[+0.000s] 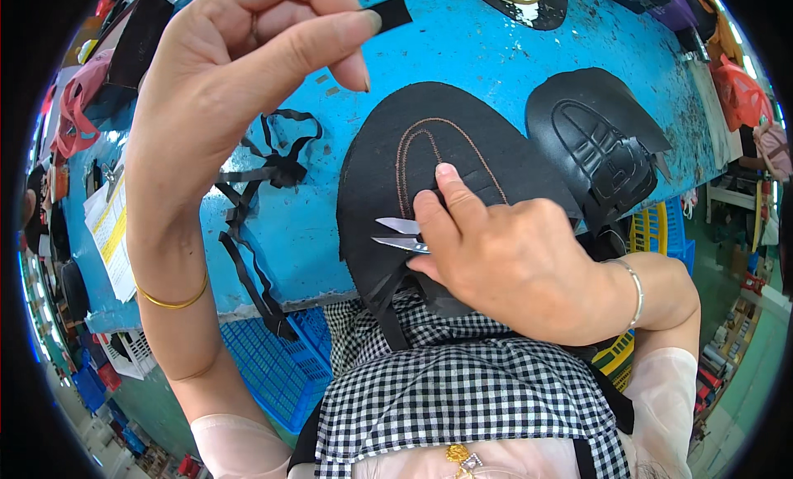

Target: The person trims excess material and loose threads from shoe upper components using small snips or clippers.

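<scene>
My left hand is raised above the table, pinching a short black strip between thumb and fingers. In my right hand is a pair of thread snips, blades parted and pointing left. That hand rests over a black rounded shoe-upper piece with brown curved stitching, its fingers touching the surface near the stitched lines. The lower edge of this piece, with narrow black flaps, hangs toward my lap and is partly hidden by the hand. A second black piece with a moulded pattern lies to the right.
Loose black strips lie tangled on the blue table at left. Papers sit at its left edge. A blue basket is below, a yellow one at right. Another black piece lies at the far side.
</scene>
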Demonstrator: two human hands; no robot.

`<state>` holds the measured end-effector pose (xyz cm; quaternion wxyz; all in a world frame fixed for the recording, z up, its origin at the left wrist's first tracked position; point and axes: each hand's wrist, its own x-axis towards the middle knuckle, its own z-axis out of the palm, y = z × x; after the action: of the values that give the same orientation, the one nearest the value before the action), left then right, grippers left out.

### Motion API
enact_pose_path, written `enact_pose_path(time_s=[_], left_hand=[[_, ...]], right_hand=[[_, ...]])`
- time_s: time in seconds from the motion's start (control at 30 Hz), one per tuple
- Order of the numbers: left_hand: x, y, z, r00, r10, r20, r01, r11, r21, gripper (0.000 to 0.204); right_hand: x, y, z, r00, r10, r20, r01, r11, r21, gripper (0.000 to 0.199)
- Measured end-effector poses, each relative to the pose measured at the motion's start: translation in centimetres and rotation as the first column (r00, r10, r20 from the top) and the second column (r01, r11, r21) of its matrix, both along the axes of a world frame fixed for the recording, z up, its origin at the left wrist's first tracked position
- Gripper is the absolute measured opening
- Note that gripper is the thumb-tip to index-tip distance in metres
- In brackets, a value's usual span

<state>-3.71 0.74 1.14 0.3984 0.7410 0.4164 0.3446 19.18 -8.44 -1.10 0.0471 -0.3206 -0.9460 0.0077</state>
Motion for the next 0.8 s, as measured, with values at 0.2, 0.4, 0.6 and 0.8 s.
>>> enact_pose_path(time_s=[0.2, 0.4, 0.6, 0.8], left_hand=[[-0.2, -0.6, 1.0, 0.997, 0.022, 0.08, -0.02, 0.999, -0.03, 0.015], [3.1, -1.2, 0.5, 0.93, -0.368, 0.025, 0.348, 0.852, -0.391, 0.01], [5.5, -0.9, -2.7, 0.811, -0.572, -0.12, 0.487, 0.775, -0.402, 0.014], [6.1, -1.3, -3.5, 0.803, -0.552, -0.226, 0.492, 0.827, -0.271, 0.013]], right_hand=[[0.8, 1.6, 0.8, 0.971, -0.231, -0.059, 0.212, 0.95, -0.228, 0.02], [13.4, 1.9, -0.6, 0.277, -0.747, -0.605, 0.54, 0.641, -0.545, 0.025], [22.0, 1.1, -2.5, -0.026, -0.836, -0.548, 0.448, 0.48, -0.754, 0.024], [15.1, 0.6, -0.8, 0.357, -0.748, -0.56, 0.293, 0.659, -0.693, 0.018]])
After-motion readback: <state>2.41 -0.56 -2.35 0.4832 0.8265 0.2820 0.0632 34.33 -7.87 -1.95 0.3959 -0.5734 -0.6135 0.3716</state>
